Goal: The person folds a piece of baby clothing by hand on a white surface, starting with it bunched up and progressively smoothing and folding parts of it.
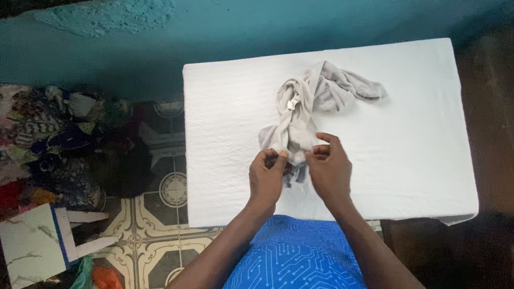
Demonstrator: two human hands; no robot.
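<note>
Both hands — left [265,177], right [330,168] — pinch the near hem of the crumpled grey garment [309,106], fingers closed on cloth, seemingly to spread it over the white table [415,151].

A small pale label [292,104] is seen sewn on the crumpled grey garment [308,109]; no packages, signs, screens.

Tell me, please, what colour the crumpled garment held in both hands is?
The crumpled garment is light grey, as seen in the head view.

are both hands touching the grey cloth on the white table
Touching. The head view shows the left hand and right hand pinching the near end of the crumpled grey cloth.
</note>
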